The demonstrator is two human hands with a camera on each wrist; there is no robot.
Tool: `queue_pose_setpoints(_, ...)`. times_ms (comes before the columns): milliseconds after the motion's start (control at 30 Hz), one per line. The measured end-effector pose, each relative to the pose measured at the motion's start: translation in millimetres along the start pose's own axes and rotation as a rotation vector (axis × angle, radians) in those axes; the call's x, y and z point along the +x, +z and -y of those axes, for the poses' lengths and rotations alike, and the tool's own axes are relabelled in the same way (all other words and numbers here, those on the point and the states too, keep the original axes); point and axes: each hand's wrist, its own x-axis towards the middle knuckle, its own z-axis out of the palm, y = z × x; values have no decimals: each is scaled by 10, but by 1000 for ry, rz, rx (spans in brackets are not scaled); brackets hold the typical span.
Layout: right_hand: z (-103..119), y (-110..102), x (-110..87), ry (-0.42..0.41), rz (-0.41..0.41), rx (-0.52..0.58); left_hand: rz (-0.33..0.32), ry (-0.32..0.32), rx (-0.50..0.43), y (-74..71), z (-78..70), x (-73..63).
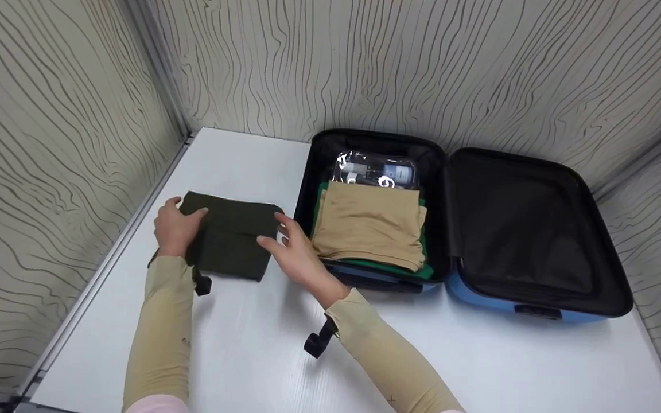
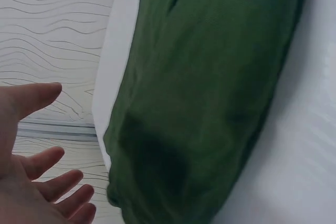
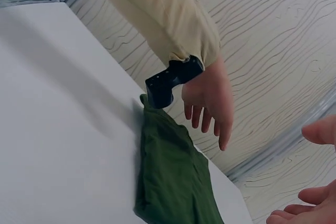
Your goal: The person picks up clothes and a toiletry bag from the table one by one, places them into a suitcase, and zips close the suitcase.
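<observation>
A folded dark green garment (image 1: pixel 233 235) lies flat on the left part of the white table. My left hand (image 1: pixel 177 226) is at its left edge, thumb apart from the other fingers. At its right edge is my right hand (image 1: pixel 296 252), fingers spread and partly bent. In the left wrist view the left hand (image 2: pixel 37 166) is held beside the green cloth (image 2: pixel 199 98) with nothing in its fingers. The right wrist view shows the left hand (image 3: pixel 210 95) hanging over the cloth's far side, and the right hand (image 3: pixel 310 203) at the lower right, holding nothing.
An open blue suitcase (image 1: pixel 537 223) with black lining stands right of the garment. Its left half holds a folded tan garment (image 1: pixel 370 221) over green cloth (image 1: pixel 427 269), plus a clear pouch (image 1: pixel 376 167) of bottles. Patterned wall panels (image 1: pixel 422 69) border the table (image 1: pixel 273 355).
</observation>
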Motion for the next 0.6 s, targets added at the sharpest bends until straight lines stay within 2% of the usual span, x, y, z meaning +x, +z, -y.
queue_pose_setpoints(167, -64, 116, 8, 36, 0, -12, -5, -25, 40, 58, 109, 6)
queue_pose_setpoints(400, -88, 254, 86, 154, 29, -7, 1, -49, 65, 101, 187, 19)
queue_pose_setpoints(600, -156, 333, 240, 253, -14, 14, 13, -42, 100, 103, 220, 64)
